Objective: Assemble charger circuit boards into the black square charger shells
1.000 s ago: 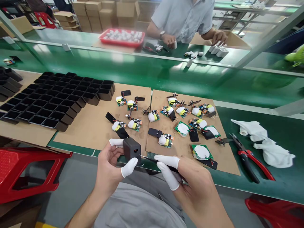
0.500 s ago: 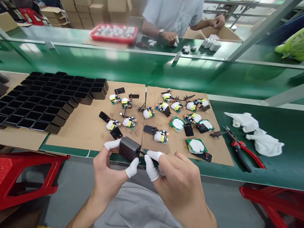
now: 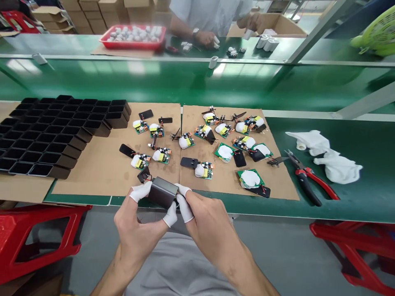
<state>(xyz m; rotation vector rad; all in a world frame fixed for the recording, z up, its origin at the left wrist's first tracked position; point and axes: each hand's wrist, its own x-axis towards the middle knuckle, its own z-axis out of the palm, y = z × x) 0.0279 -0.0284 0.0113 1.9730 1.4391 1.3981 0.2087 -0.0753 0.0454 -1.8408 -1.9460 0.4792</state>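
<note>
A dark rectangular charger housing [image 3: 163, 192] is pinched between the thumb and fingers of my left hand [image 3: 135, 220], above the table's front edge. White finger cots cover the fingertips. Beside the housing's far left end is a small black plug piece [image 3: 144, 175] with red wire near it. My right hand [image 3: 208, 218] has thumb and forefinger pressed close together against the housing's right end; what they pinch is hidden. Beyond my hands, several circuit boards [image 3: 203, 170] with white paste, yellow parts and wired black caps [image 3: 240, 158] lie on cardboard [image 3: 160, 179].
Rows of open black housings [image 3: 41, 169] stand at left. Red-handled pliers [image 3: 304, 176] and white gloves [image 3: 338, 166] lie at right. Across the green divider [image 3: 123, 82], a co-worker's hand [image 3: 206, 40] is near white parts and a red tray [image 3: 132, 44]. Red stools [image 3: 40, 211] flank me.
My right hand has closed in on the housing's right end, where a thin dark piece showed between its fingers and the housing. The plug piece at the left end has turned. The view has shifted slightly.
</note>
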